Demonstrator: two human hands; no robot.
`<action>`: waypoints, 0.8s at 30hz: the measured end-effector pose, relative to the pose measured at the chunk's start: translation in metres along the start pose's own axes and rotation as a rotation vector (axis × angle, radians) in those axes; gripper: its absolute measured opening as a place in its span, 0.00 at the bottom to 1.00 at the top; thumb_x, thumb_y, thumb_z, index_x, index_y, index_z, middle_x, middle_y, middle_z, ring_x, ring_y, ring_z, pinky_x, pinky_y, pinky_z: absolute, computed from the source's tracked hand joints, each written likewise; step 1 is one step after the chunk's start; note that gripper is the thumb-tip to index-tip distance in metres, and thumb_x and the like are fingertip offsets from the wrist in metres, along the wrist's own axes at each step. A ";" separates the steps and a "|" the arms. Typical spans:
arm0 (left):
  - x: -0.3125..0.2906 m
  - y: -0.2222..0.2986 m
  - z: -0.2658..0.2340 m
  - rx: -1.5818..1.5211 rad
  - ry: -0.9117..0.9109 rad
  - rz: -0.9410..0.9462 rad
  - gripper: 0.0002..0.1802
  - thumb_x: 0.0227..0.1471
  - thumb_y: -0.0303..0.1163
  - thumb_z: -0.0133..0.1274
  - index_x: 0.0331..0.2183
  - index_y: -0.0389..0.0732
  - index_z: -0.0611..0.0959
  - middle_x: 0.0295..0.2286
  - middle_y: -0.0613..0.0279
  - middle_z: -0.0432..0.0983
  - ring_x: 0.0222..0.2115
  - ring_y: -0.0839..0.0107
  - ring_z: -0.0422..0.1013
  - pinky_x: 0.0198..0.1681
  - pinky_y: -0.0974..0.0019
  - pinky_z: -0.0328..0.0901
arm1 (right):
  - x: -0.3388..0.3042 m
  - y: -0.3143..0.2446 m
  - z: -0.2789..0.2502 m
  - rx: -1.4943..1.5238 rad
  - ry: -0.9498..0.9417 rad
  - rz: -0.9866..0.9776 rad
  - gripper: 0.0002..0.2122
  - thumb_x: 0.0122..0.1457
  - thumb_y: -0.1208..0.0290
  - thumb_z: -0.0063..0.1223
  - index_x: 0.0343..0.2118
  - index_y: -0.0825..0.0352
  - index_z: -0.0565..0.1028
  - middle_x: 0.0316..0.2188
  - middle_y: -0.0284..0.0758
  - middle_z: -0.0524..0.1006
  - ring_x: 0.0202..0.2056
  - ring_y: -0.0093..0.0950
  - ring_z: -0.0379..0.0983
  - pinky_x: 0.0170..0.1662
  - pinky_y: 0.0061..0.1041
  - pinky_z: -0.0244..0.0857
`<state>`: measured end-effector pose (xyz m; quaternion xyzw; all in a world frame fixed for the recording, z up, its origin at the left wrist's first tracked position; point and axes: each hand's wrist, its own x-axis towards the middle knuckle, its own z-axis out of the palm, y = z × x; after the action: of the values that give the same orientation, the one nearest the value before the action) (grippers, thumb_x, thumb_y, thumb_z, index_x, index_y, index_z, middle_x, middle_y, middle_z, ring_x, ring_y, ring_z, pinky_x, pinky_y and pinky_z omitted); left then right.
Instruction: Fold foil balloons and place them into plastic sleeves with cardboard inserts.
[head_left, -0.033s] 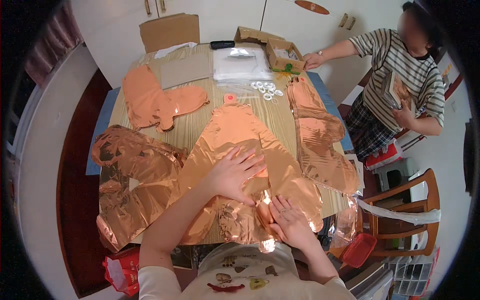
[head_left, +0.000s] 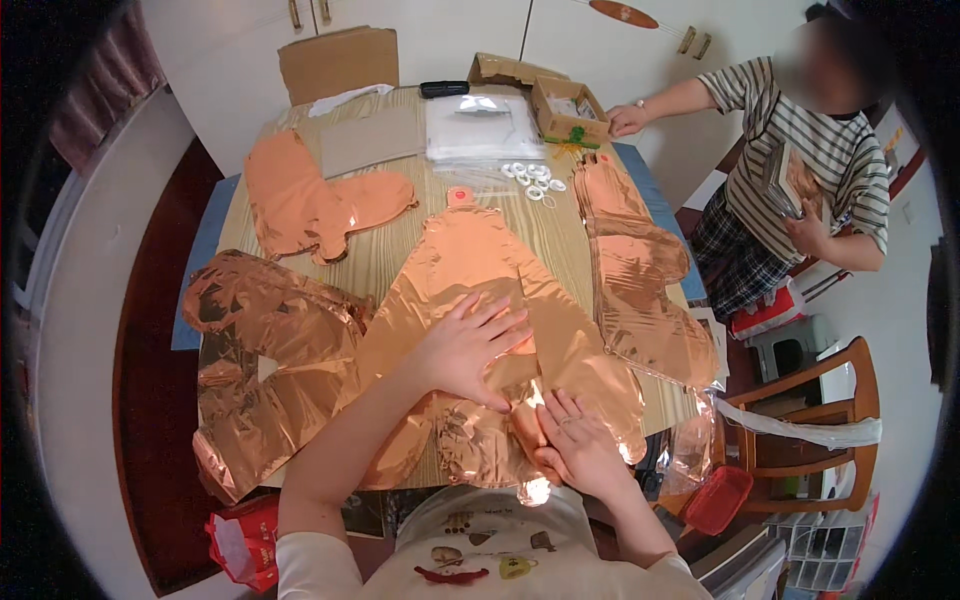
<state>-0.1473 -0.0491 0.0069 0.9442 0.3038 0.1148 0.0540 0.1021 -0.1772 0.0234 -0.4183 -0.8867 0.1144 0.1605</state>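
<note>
A flat, uninflated rose-gold foil balloon [head_left: 468,250], shaped like a letter A, lies in front of me on the wooden table [head_left: 400,262]. My left hand [head_left: 462,348] rests on its middle with fingers spread. Close to the near edge, my right hand [head_left: 578,442] lies palm down on the foil, fingers stretched out. Between and below my hands the foil is crinkled and partly folded, shining brightly. Another crumpled foil balloon [head_left: 255,395] lies at the left, beside my left forearm.
More flat foil balloons lie far left [head_left: 300,205] and right [head_left: 640,270]. Behind are white rings [head_left: 533,182], clear plastic bags [head_left: 480,130] and a small cardboard box [head_left: 570,115]. A person in a striped shirt [head_left: 820,150] touches the box. A wooden chair [head_left: 860,420] stands right.
My right hand has shifted very slightly left across the foil. My left hand stays in place.
</note>
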 end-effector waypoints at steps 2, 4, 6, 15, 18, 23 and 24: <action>0.001 0.000 0.000 0.000 -0.011 0.000 0.59 0.33 0.73 0.55 0.60 0.45 0.65 0.62 0.59 0.56 0.63 0.55 0.50 0.65 0.43 0.42 | 0.000 -0.001 -0.001 -0.006 0.025 0.004 0.26 0.55 0.66 0.56 0.56 0.72 0.68 0.54 0.45 0.71 0.58 0.41 0.65 0.63 0.42 0.53; 0.000 -0.001 0.002 -0.006 0.003 -0.004 0.59 0.33 0.74 0.55 0.60 0.45 0.65 0.62 0.59 0.56 0.63 0.55 0.50 0.65 0.43 0.42 | -0.011 0.006 -0.001 0.079 0.085 0.064 0.28 0.54 0.60 0.58 0.55 0.71 0.69 0.52 0.46 0.72 0.56 0.43 0.66 0.61 0.41 0.55; 0.000 0.000 0.002 -0.006 0.007 -0.005 0.59 0.33 0.74 0.54 0.60 0.45 0.65 0.62 0.59 0.56 0.63 0.55 0.50 0.65 0.42 0.42 | -0.030 0.010 -0.004 0.214 0.091 0.143 0.29 0.52 0.56 0.60 0.54 0.70 0.70 0.51 0.48 0.72 0.55 0.46 0.66 0.58 0.40 0.57; 0.002 0.001 0.000 -0.003 0.021 0.005 0.58 0.33 0.74 0.55 0.59 0.45 0.67 0.61 0.59 0.58 0.63 0.55 0.51 0.64 0.43 0.43 | -0.065 -0.015 0.026 0.490 0.253 0.690 0.13 0.51 0.64 0.62 0.22 0.70 0.77 0.15 0.42 0.75 0.20 0.35 0.76 0.25 0.29 0.67; 0.001 0.002 -0.001 0.004 0.018 -0.002 0.58 0.33 0.74 0.55 0.59 0.45 0.68 0.61 0.59 0.58 0.63 0.55 0.51 0.64 0.42 0.43 | -0.072 -0.009 0.035 0.560 0.239 0.776 0.10 0.51 0.70 0.59 0.20 0.71 0.75 0.12 0.40 0.73 0.16 0.34 0.73 0.22 0.28 0.65; 0.001 0.001 0.000 0.003 0.032 0.001 0.58 0.32 0.74 0.56 0.59 0.45 0.68 0.61 0.60 0.58 0.62 0.55 0.52 0.64 0.42 0.43 | -0.057 -0.022 0.020 0.682 0.408 0.717 0.05 0.52 0.76 0.57 0.29 0.72 0.75 0.21 0.41 0.75 0.23 0.33 0.73 0.28 0.28 0.66; 0.001 0.001 -0.001 0.006 0.033 0.001 0.58 0.32 0.73 0.56 0.59 0.45 0.68 0.61 0.60 0.58 0.62 0.55 0.52 0.64 0.42 0.43 | -0.053 -0.025 0.015 0.543 0.406 0.591 0.06 0.51 0.76 0.58 0.31 0.71 0.75 0.24 0.41 0.75 0.27 0.34 0.73 0.30 0.28 0.66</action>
<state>-0.1458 -0.0492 0.0082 0.9426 0.3044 0.1296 0.0459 0.1104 -0.2347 0.0082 -0.6102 -0.6177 0.2993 0.3956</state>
